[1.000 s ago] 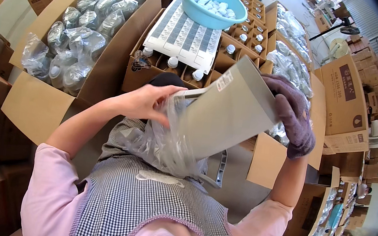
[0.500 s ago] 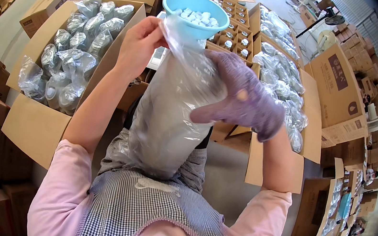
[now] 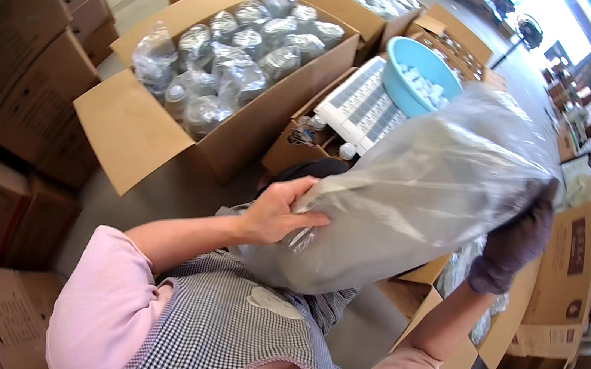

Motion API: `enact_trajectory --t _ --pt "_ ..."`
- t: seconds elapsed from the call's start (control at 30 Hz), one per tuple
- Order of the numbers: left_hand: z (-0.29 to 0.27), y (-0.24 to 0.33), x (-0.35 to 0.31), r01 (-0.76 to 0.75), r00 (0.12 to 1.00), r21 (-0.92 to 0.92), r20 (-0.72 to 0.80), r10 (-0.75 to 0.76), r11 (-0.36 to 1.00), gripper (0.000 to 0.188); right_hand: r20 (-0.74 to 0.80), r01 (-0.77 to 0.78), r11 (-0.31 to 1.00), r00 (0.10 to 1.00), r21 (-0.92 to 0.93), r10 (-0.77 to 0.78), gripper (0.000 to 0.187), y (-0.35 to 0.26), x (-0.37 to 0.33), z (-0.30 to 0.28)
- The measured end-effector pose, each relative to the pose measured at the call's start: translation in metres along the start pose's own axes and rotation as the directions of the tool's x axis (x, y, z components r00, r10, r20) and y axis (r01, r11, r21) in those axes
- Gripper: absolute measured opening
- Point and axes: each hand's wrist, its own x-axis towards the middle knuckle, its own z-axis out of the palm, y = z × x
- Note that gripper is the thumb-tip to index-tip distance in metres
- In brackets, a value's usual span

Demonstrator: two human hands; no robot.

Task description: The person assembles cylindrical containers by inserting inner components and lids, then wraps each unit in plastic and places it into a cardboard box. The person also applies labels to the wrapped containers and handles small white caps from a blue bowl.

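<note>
Bare left hand (image 3: 274, 215) grips the lower end of a large clear plastic bag (image 3: 414, 201); gloved right hand (image 3: 514, 242) clasps its upper end, the bag held tilted at chest height. Beyond: blue bowl (image 3: 420, 77), open cardboard box (image 3: 167, 129) of bagged bottles (image 3: 229, 62).

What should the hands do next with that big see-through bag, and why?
Probably spread the bag's mouth open. The clear plastic bag is held up between both hands, the bare left hand pinching its lower end and the gloved right hand gripping its far side, and it looks limp and crumpled, not opened out.
</note>
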Motion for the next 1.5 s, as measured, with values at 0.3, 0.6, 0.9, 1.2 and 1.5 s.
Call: enact_trajectory --t 0.3,0.6,0.9,1.2,1.5 --pt "-0.127 0.210 -0.060 0.083 0.953 0.961 0.000 -0.303 0.262 0.058 0.828 -0.870 0.140 0.493 0.473 0.266 0.010 -0.162 -0.104 0.107" --pt "-0.230 0.022 -0.218 0.203 0.341 0.898 -0.438 -0.832 -0.390 0.046 0.879 -0.901 0.150 0.432 0.408 0.201 0.019 -0.190 -0.120 0.107" --pt "-0.285 -0.269 -0.354 0.243 0.262 0.814 -0.579 -0.772 -0.527 0.039 0.734 -0.901 0.178 0.426 0.395 0.529 0.020 -0.143 -0.119 0.088" --pt "-0.293 -0.282 -0.322 0.200 0.175 0.890 -0.445 -0.878 -0.410 0.044 0.361 -0.905 0.375 0.424 0.198 0.831 0.026 -0.085 -0.186 0.058" --pt "-0.296 -0.206 -0.250 0.291 0.282 0.854 -0.507 -0.814 -0.431 0.051 0.332 -0.497 0.295 0.015 -0.816 0.943 0.057 0.074 -0.259 0.010"
